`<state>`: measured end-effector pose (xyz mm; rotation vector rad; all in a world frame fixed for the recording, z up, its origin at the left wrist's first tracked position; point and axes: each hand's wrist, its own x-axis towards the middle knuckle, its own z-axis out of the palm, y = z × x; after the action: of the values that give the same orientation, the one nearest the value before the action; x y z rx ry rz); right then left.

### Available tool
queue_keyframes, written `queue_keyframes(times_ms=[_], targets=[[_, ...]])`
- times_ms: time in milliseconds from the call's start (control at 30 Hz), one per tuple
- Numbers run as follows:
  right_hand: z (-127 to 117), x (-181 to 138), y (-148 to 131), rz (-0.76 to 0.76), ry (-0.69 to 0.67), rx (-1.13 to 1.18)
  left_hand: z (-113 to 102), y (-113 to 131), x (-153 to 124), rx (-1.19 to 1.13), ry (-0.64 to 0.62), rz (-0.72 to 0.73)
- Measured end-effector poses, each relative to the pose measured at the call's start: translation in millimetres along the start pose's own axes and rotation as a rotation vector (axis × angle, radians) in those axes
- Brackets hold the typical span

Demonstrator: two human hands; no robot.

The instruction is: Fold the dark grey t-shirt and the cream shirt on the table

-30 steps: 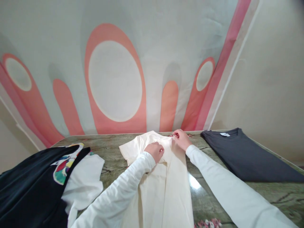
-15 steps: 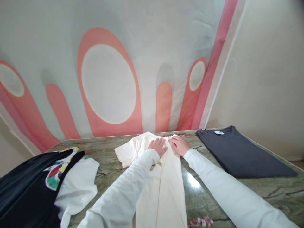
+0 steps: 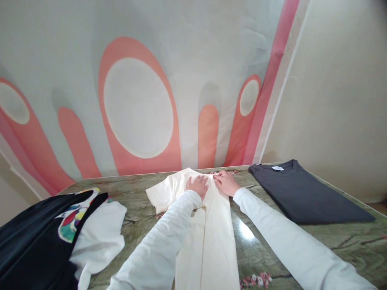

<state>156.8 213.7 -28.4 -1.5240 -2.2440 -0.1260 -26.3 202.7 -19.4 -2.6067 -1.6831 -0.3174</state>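
A cream T-shirt [image 3: 211, 241] lies lengthwise on the table, its sides folded in, one sleeve sticking out at the left [image 3: 159, 193]. My left hand [image 3: 198, 186] lies flat on the shirt near its collar, fingers stretched out. My right hand [image 3: 225, 183] rests flat beside it on the shirt's right shoulder, fingers together and extended. Both arms wear white long sleeves.
A dark grey T-shirt [image 3: 305, 197] lies folded flat at the right. At the left sit a black garment with a colourful print [image 3: 45, 237] and a white garment [image 3: 99, 237]. The green marbled table [image 3: 347, 241] meets a wall hanging with pink ovals.
My hands went from pinching the fabric at the collar to lying flat on it. The right shoulder of the shirt is now folded in and smoothed.
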Motion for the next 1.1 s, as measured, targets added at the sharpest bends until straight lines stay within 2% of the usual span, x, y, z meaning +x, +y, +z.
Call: queue_keyframes(times_ms=[200,333,533,633,833,1100], targets=[[4.1,0.8,0.1,0.028,-0.012,-0.035,-15.9,-21.3,5.9,-0.013,0.064,-0.219],[2.2,0.1,-1.1,0.037,-0.018,-0.049,-14.3,-27.8,6.4,-0.058,0.132,-0.341],[0.1,-0.1,-3.2,0.045,-0.024,-0.052,-2.8,-30.6,12.2,-0.221,0.2,-0.254],[0.3,-0.3,-3.8,0.043,-0.018,-0.055,-0.9,-33.3,14.1,-0.239,0.216,-0.263],[0.0,-1.0,-4.6,0.057,-0.029,-0.072,-4.3,-34.8,12.0,-0.254,0.254,-0.318],[0.5,-2.0,-4.5,0.044,0.005,-0.07,-11.4,-33.6,8.4,-0.214,0.223,-0.277]])
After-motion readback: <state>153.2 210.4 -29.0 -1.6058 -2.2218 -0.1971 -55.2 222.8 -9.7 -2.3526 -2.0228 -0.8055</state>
